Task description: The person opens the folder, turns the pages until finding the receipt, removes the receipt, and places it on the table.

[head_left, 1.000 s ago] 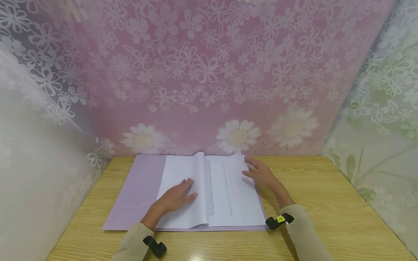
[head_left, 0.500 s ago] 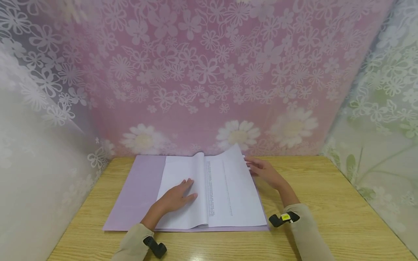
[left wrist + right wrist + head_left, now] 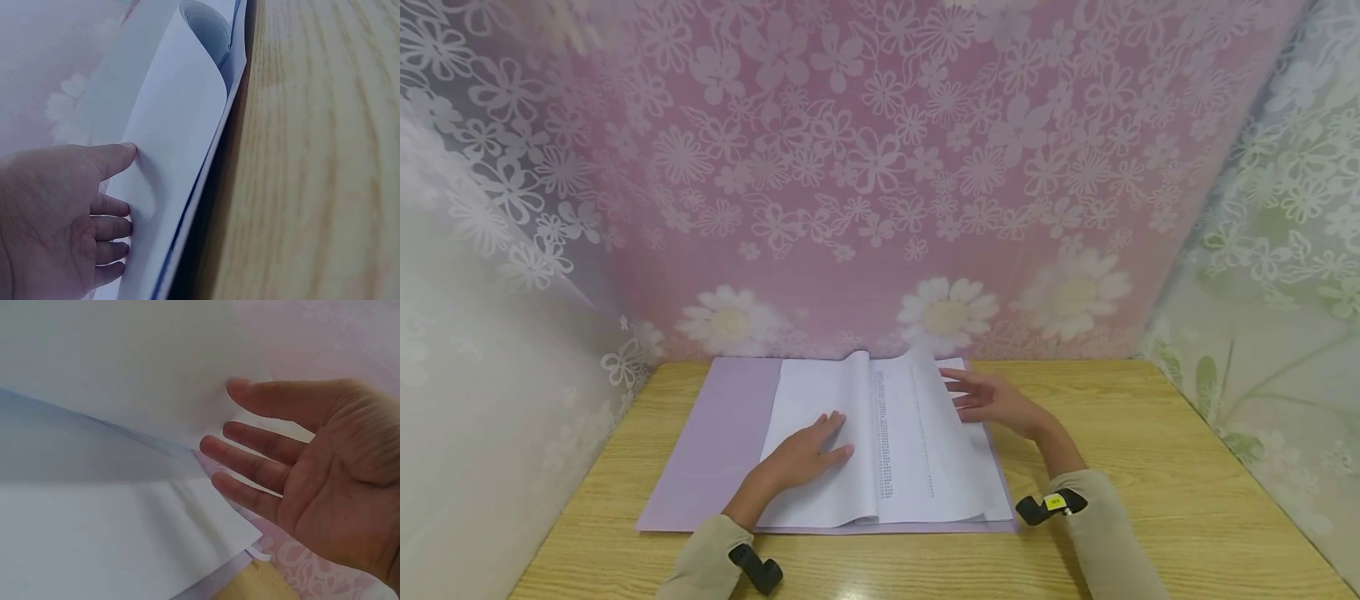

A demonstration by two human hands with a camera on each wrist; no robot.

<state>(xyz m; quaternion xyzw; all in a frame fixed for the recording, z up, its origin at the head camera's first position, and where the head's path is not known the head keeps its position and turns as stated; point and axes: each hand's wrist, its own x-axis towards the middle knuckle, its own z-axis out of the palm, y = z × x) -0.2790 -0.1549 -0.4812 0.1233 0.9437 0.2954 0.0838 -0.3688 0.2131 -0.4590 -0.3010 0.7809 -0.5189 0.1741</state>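
Note:
A lilac folder (image 3: 730,442) lies open on the table with white sheets inside. My left hand (image 3: 805,450) rests on the left-hand page (image 3: 782,392), fingers spread; in the left wrist view, its fingertips press the curved paper. Toward the far right corner, my right hand (image 3: 1000,404) lifts a printed page (image 3: 917,433), which bows upward. Its fingers lie behind that page's right edge. In the right wrist view, the thumb and fairly straight fingers (image 3: 250,462) touch the raised page's underside (image 3: 125,356). Below it shows another white sheet (image 3: 94,537).
The wooden table (image 3: 1150,467) extends on both sides of the folder. A pink flowered curtain (image 3: 865,208) hangs right behind the table's far edge, with pale flowered sheeting (image 3: 1285,333) at the sides. Both wrists carry small black cameras (image 3: 1052,504).
My right hand has moved under the right page's edge and leftward, raising the page and swinging it left, which uncovers the sheet below. The left hand has stayed put.

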